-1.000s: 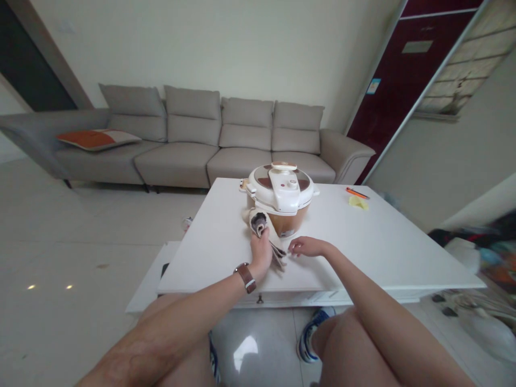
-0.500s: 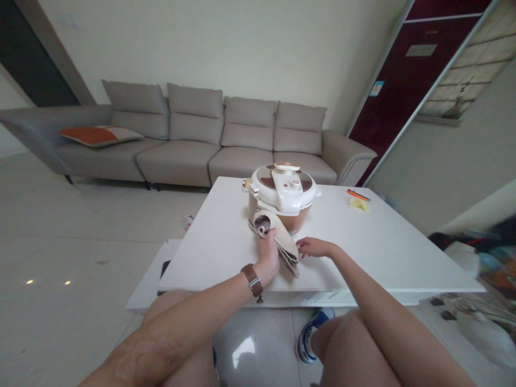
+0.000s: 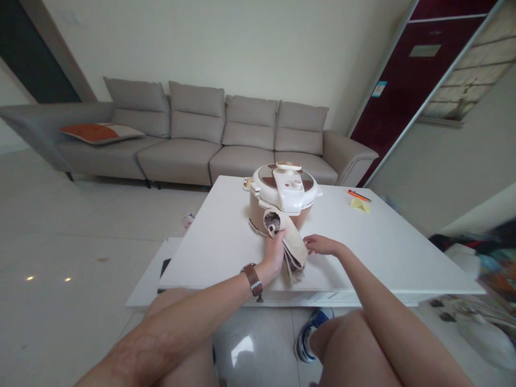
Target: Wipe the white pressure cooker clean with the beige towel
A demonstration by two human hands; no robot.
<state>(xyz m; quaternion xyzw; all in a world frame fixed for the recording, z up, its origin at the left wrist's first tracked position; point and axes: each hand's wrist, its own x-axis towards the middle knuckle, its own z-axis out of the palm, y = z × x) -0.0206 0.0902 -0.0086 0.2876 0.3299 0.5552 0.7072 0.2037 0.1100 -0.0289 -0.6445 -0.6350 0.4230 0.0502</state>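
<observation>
- Now, the left hand [image 3: 274, 250] has the rolled cloth [image 3: 296, 247] in a firm hold, thumb uppermost and fingers wrapped around the near side!
- The cloth, pale outside and dark within, sits at six o'clock from the cooker [image 3: 290, 193], in front of its body and covering part of it. One coiled end points to eleven o'clock, the loose layers fan out towards five; whether its underside meets the table is hidden.
- And here's the right hand [image 3: 322, 244], at three o'clock from the cloth, fingers loosely curled, tips right by its edge. Touching or just short of it? Cannot tell, nor whether anything is pinched there.
- On the left wrist, at half past seven from that gripping hand, a watch [image 3: 252, 279] with a brown strap.
- The cooker stands upright on the white table [image 3: 226, 258], lid on, its handle at the top.
- Over at three o'clock from the cooker lies a slim orange tool [image 3: 358, 195], with a yellow scrap [image 3: 360, 205] just beside it, on its six o'clock side.
- Beyond the table, from ten round to twelve, runs the grey sofa [image 3: 177, 153], with an orange-and-white cushion [image 3: 94, 133] at its far ten o'clock end.
</observation>
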